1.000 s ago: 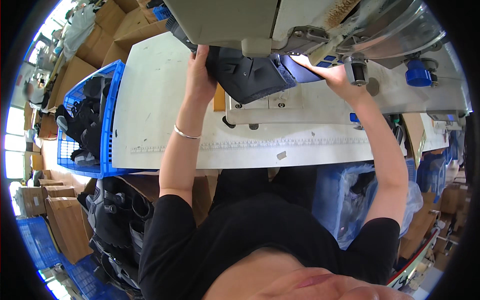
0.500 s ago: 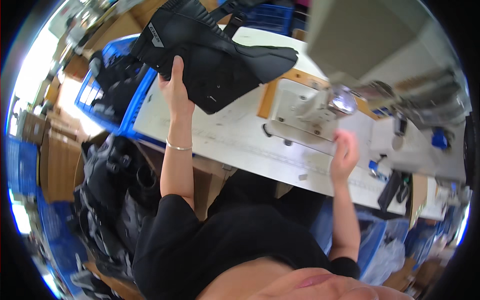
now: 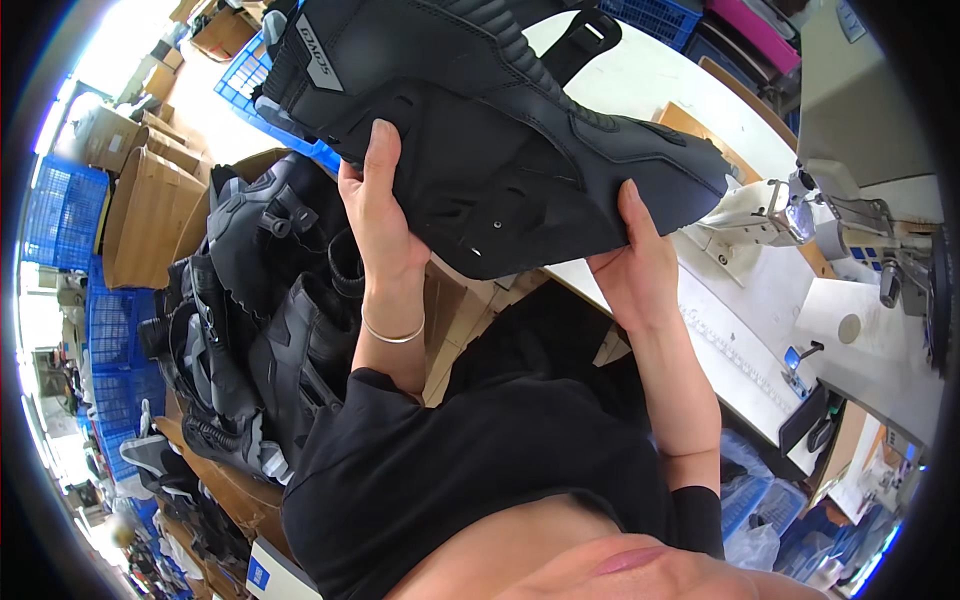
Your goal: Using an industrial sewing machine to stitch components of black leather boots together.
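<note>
A black boot upper [image 3: 470, 140] with ribbed panels, a pale label and a loose strap hangs tilted in front of me, its toe end to the right. My left hand [image 3: 385, 210] grips it near the heel side, thumb on the facing surface and fingers hidden behind. Closer to the toe, my right hand [image 3: 638, 265] holds the lower edge, thumb on top. Just beyond the toe stands a sewing machine [image 3: 745, 215] on the white worktable [image 3: 720, 335], partly covered by the boot upper.
To my left a cardboard box [image 3: 215, 480] holds a heap of black boot uppers [image 3: 270, 300]. Blue crates [image 3: 70, 215] and cartons [image 3: 155, 210] stand farther left. A small blue-handled tool [image 3: 795, 365] and a dark case [image 3: 805, 420] lie at the table's right.
My right hand has come from beside the sewing machine onto the boot upper's toe end. The boot upper appears nearer and larger, and the view has shifted left.
</note>
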A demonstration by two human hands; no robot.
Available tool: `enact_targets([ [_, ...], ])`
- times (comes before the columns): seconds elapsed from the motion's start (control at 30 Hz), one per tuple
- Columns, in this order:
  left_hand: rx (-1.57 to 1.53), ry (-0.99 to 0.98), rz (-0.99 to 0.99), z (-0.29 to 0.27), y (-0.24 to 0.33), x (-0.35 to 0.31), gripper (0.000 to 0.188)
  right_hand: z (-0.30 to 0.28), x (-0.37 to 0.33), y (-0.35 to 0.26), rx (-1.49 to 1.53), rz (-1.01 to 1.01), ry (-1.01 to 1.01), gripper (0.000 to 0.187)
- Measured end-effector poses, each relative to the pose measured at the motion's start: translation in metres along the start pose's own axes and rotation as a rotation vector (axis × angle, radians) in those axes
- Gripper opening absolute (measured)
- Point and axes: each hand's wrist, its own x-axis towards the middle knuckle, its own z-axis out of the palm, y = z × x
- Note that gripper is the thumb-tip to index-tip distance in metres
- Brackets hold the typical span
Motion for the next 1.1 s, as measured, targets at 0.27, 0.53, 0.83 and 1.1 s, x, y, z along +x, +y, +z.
enact_targets([
  [0.27,0.025,0.040,0.001,-0.006,0.018,-0.003,0.032,0.012,-0.005,0.010,-0.106,-0.037,0.038,0.043],
  [0.53,0.244,0.164,0.549,0.012,0.020,0.083,0.029,-0.080,0.032,0.046,-1.267,-0.391,-0.266,0.030],
  [0.83,2.082,0.534,1.233,-0.099,0.221,0.164,0.037,-0.082,0.031,0.047,-1.535,-0.550,-0.429,0.022],
  [1.1,2.620,0.561,0.657,-0.314,0.305,0.143,0.059,-0.076,0.030,0.049,-1.608,-0.532,-0.427,0.019],
])
